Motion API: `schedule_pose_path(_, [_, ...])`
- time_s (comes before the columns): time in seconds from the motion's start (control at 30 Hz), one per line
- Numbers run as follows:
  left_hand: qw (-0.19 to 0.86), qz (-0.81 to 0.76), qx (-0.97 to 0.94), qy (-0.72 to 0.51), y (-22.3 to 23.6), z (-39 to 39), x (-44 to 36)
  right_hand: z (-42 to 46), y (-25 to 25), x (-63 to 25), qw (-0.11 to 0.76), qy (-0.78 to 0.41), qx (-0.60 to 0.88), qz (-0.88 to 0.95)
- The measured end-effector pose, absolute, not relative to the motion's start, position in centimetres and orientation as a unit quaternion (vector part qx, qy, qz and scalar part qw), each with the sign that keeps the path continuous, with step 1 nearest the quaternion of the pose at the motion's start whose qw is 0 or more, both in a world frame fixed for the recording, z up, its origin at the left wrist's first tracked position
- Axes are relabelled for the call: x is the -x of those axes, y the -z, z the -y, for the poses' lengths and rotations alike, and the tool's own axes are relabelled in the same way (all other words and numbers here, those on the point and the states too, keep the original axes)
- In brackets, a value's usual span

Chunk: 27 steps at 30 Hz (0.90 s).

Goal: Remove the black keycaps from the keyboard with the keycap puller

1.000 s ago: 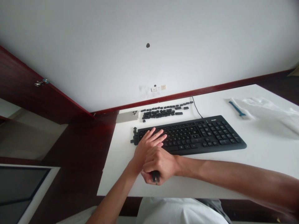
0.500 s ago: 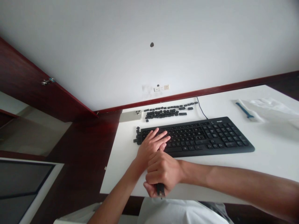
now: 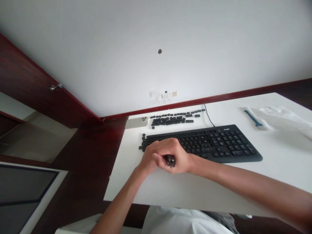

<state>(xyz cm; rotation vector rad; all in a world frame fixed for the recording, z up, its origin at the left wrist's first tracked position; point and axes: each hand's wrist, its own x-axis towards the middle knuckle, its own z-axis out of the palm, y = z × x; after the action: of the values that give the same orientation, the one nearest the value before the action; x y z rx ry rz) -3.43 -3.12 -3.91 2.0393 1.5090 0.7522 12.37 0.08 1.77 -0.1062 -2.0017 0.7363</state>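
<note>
My right hand [image 3: 175, 150] is closed in a fist around a small dark tool [image 3: 171, 160]. The tool's blunt end pokes out toward me, and I cannot make out its kind. Behind that fist lies my left hand [image 3: 148, 158], at the left part of the black keyboard [image 3: 243, 158]. Its fingers are hidden by the right hand. On the keyboard, the number pad and middle keys show, while the lower left keys are covered by my hands. A few loose black keycaps [image 3: 143, 143] sit against the keyboard's left end.
More loose keycaps [image 3: 168, 121] lie in rows behind the keyboard, beside a phone [image 3: 136, 122] lying camera side up. A cable [image 3: 208, 114] runs from the keyboard to the back edge. On the right, a blue brush [image 3: 253, 118] lies near crumpled white plastic [image 3: 285, 118] on the white table [image 3: 280, 182].
My right hand has moved up and forward with the tool, from below the left hand to in front of it. The left hand's spread fingers, visible before, are now covered.
</note>
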Motion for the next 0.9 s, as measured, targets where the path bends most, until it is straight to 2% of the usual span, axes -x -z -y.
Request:
schedule_pose_path(0.17, [0.288, -0.491, -0.746, -0.345, 2.8, 0.9, 2.8, -2.6, -3.4, -13.8, 0.550, -0.384, 0.152, 0.726])
schedule_pose_path(0.37, [0.277, -0.521, -0.733, -0.338, 1.1, -3.7, 2.7, -6.8, -5.4, -16.1, 0.637, -0.360, 0.249, 0.634])
schedule_pose_path(0.5, [0.249, -0.531, -0.755, -0.293, 1.3, -5.6, 3.8, -8.0, -6.6, -17.2, 0.663, -0.327, 0.272, 0.616])
schedule_pose_path(0.9, [0.108, -0.598, -0.760, -0.232, 3.2, -5.8, 7.0, -6.9, -5.9, -17.0, 0.535, -0.243, 0.222, 0.778])
